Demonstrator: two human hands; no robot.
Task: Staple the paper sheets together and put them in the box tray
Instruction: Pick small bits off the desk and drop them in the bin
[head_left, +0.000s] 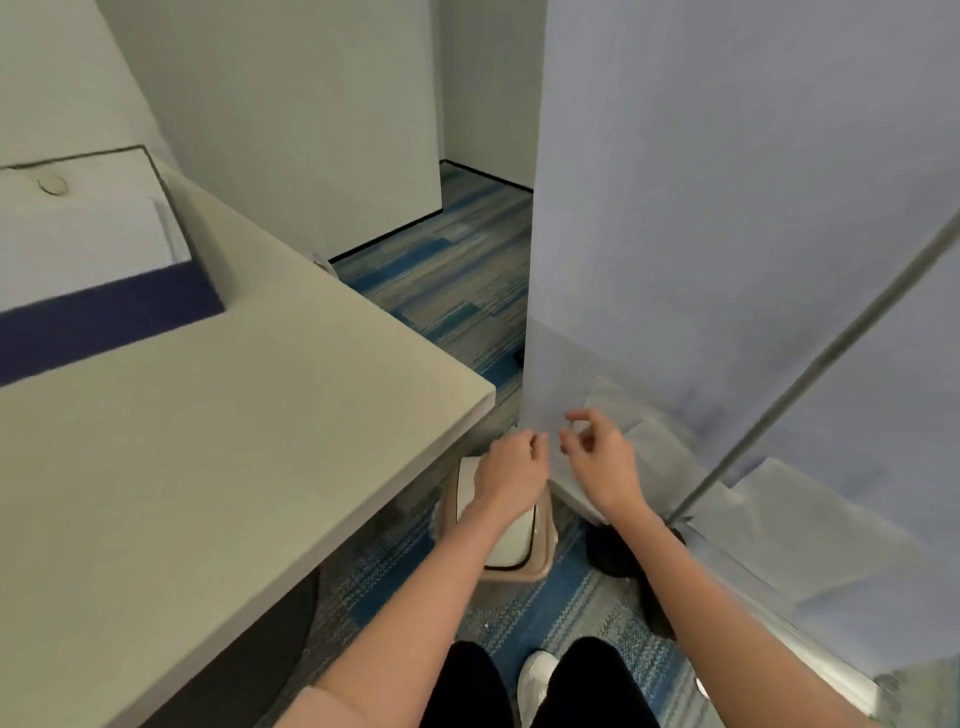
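- The paper sheets (727, 208) are being held upright close to the camera, filling most of the upper right of the view; their lower corner is hanging just above the two hands.
- The left hand (511, 467) is pinching that lower corner, fingers curled in tight against the edge.
- The right hand (597, 457) is lying against the sheets just beside the left, forefinger and thumb curled with a small gap between them (whether it is really gripping the paper, I cannot tell through the blur).
- Both forearms are reaching forward and slightly inward, wrists almost meeting.
- The box tray (104, 306), dark blue at its front wall and holding white paper, is sitting on the desk (208, 441) well to the left of the hands.
- A bin (504, 551) is standing on the blue striped carpet (447, 280) directly below the hands, near the desk's corner.
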